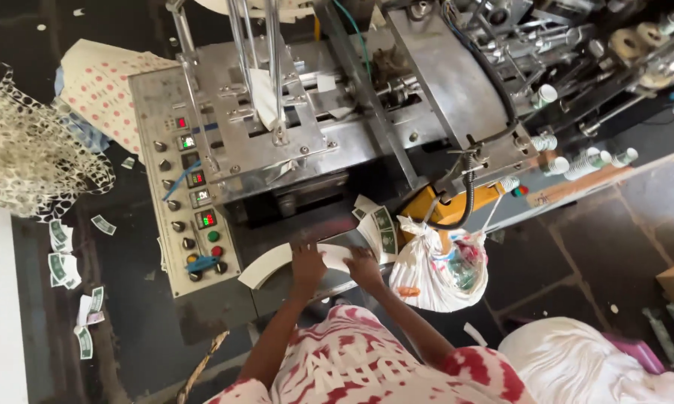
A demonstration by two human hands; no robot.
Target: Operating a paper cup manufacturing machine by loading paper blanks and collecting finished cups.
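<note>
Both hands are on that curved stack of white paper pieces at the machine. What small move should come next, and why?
Probably square up the paper stack: left hand and right hand both rest on it, and its end juts over the ledge beside the control panel.

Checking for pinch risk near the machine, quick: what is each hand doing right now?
Left hand: flat on the curved white paper blanks; grip cannot be told.
Right hand: on the same stack's right end; whether it grips cannot be told.

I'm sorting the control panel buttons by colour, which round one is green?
The green button on the control panel is just below the lowest red display, directly above the red button.
</note>
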